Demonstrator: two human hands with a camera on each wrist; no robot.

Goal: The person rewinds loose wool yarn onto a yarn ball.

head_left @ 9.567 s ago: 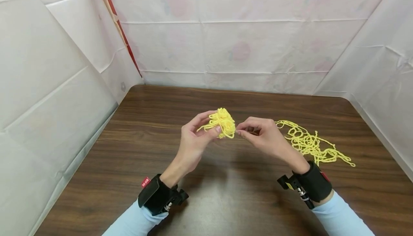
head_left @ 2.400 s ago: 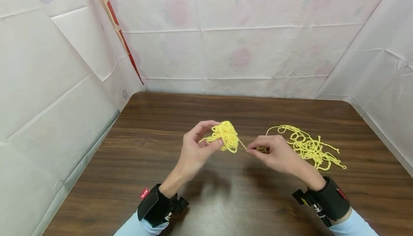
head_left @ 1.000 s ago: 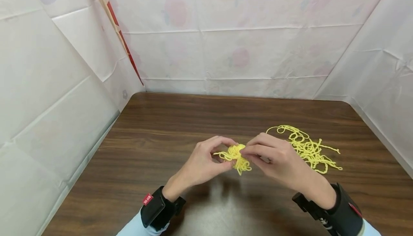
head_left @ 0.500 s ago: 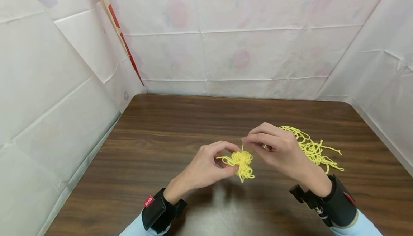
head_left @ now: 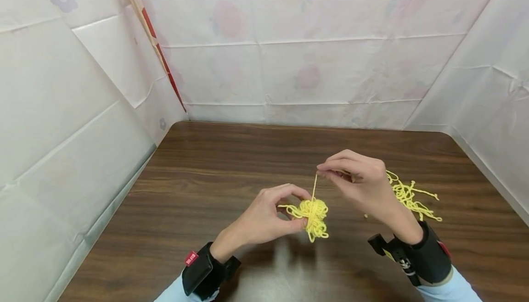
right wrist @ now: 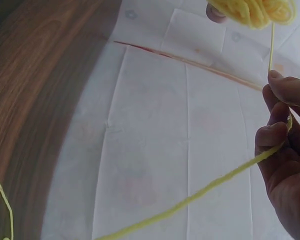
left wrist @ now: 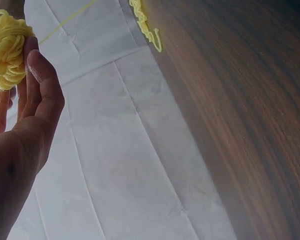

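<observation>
White sheeting [head_left: 289,63] w/ faint floral print enclosed the work area on three sides; a red stripe [head_left: 153,36] ran diagonally down the left rear corner.

The dark wood-grain table [head_left: 206,164] filled the lower half of the head view.

Loose yellow yarn [head_left: 409,196] lay tangled on the table at the person's right, partly hidden behind the right hand.

Left hand [head_left: 268,217] was held above the table near centre, fingers curled — thumb and fingertips gripping the small wound yarn ball [head_left: 314,215]. Left wrist view showed the ball [left wrist: 5,45] against the fingertips.

Right hand [head_left: 359,182] was raised just above and to the right of the ball, thumb and forefinger pinching a single taut strand [head_left: 315,186] running down to the ball. Right wrist view confirmed the pinch; the yarn continued through the curled fingers [right wrist: 272,135] and trailed away.

Both wrists carried black straps [head_left: 202,270] over light-blue sleeves [head_left: 458,288].
</observation>
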